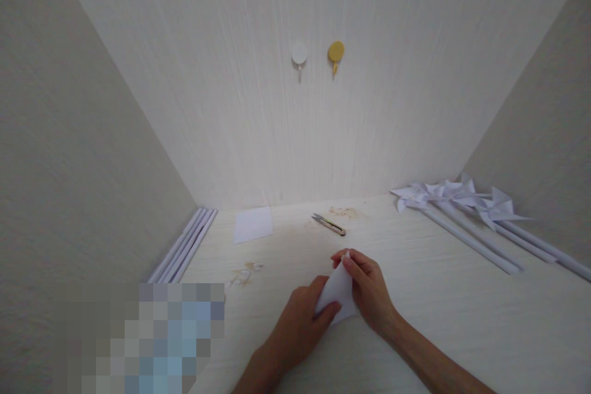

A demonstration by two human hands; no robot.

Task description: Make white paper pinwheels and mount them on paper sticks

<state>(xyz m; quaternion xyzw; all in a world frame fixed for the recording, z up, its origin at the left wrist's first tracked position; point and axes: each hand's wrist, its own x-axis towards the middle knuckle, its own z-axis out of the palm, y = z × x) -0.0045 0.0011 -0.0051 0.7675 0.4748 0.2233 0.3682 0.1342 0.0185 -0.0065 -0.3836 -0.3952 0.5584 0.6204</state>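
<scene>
Grips paper point(337, 295) at lower centre with left hand point(301, 317), likely to steady the tip pinched by right hand point(368, 288) (snips point(333, 226) higher in frame)

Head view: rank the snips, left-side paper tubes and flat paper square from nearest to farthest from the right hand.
From the right hand:
1. Snips: ahead, slightly left.
2. Flat paper square: farther left, toward the back.
3. Paper tubes: farthest left.

"What was fixed to the back wall point(221, 86)?"
"A round white hook point(299, 54), with a yellow hook point(336, 51) just beside it, to the right."
"And what lay below?"
"The pale desk point(508, 332) met the wall."
</scene>
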